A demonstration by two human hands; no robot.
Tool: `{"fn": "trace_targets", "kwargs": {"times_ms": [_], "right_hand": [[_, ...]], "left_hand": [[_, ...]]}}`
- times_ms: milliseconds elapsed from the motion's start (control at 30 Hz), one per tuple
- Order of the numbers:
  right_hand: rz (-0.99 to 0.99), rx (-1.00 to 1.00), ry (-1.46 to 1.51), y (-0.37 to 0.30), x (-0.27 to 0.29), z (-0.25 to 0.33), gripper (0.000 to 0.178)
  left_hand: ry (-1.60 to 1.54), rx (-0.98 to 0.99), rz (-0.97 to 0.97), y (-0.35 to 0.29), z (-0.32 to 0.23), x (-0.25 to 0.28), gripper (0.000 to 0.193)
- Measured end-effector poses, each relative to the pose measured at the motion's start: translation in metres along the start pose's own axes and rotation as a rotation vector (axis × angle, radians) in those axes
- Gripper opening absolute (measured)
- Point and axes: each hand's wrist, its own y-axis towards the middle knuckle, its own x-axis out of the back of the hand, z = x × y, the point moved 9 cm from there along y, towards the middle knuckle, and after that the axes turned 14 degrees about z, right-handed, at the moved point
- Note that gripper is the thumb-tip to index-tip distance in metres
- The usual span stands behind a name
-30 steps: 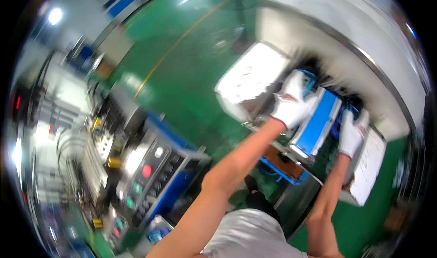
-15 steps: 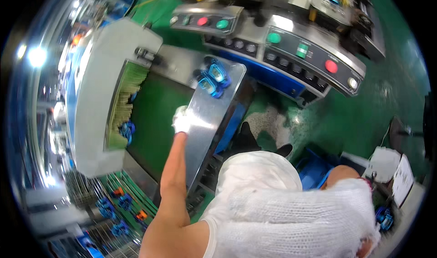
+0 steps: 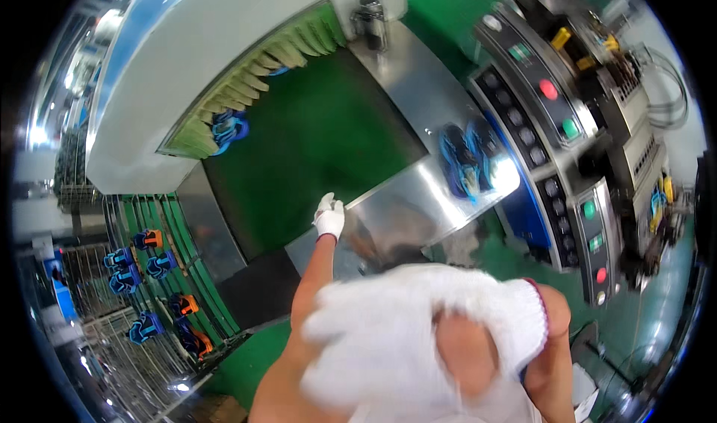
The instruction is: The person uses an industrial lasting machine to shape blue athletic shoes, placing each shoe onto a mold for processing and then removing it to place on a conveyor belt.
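My left hand (image 3: 328, 218), in a white glove, is stretched out over the near edge of the green conveyor belt (image 3: 299, 154). Its fingers are slightly apart and hold nothing visible. Very close to the camera, my right hand (image 3: 396, 318) wears a white knitted glove with a dark red cuff. Its blurred fingers stretch leftward, and bare skin shows through an opening in the glove. Two dark shoes with bright blue trim (image 3: 467, 162) rest on the metal tabletop (image 3: 403, 206), beyond my hands to the right. Another blue shoe (image 3: 228, 132) sits on the belt by the strip curtain.
Pale green strips (image 3: 254, 79) hang in the opening of a white machine housing (image 3: 142, 117). At the right stand control panels (image 3: 556, 102) with red and green buttons. A metal rack (image 3: 160, 288) at lower left carries several blue and orange shoe parts. A dark cylinder (image 3: 372, 20) stands on the far metal ledge.
The view has swung left, bringing the belt to the middle. My right hand has come up and left, nearer the middle of the picture. My left hand stays at the tabletop's belt edge.
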Motion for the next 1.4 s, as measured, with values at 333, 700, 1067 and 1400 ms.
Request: {"fn": "trace_targets", "kwargs": {"times_ms": [333,700,1067,1400], "right_hand": [[-0.442,-1.488,0.177,-0.225,-0.094,-0.231,0.037],[-0.15,-1.656,0.31,-0.321,-0.192,-0.282,0.045],[0.107,-1.213,0.174,-0.1,-0.124,-0.304,0.07],[-0.573,-0.956,0.025,-0.217,-0.061,-0.235,0.045]], "left_hand": [[0.371,-0.009,-0.629,0.191,-0.063,0.347,0.069],[0.331,-0.145,-0.621,0.224,-0.024,0.379,0.027],[0.155,-0.24,-0.211,0.021,-0.125,0.165,0.017],[0.124,-1.161,0.71,-0.193,-0.446,-0.064,0.033]]}}
